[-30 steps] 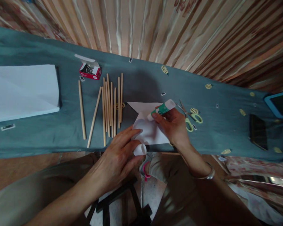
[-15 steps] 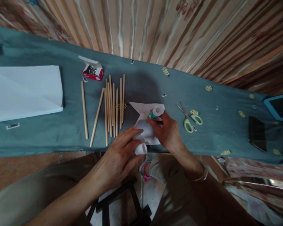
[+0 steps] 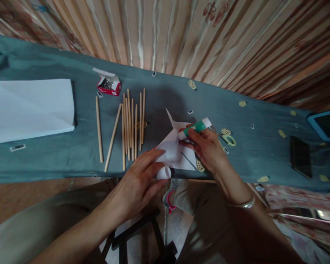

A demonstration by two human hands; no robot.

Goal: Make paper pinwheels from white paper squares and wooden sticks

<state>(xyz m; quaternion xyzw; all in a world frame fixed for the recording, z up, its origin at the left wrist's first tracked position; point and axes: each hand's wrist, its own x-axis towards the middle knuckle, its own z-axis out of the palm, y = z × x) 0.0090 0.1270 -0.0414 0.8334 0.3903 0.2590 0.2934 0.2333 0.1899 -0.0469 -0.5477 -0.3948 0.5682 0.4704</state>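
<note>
Both hands are occupied at the near edge of the table covered in teal cloth: in the left hand what looks like a white cap is pinched between thumb and fingers, and a fingertip of the same hand is laid on the cut white paper. Just beyond, a green-and-white glue stick is gripped in the right hand, slanted so that its lower end is pointed at the paper; whether the sheet is touched by the glue cannot be told. For an even coat, the paper is best pressed flat close to the spot being glued, since one narrow point is raised at its far side and could be folded by drag. Short, light strokes away from the held side are advised, and glue should be kept off the cloth exposed around the edges. Pressing might be made easier if the cap were set down. Behind the right hand, scissors are partly hidden; to the left, wooden sticks are laid side by side, with an open red box beyond them, and the cloth is backed by a pleated curtain.
</note>
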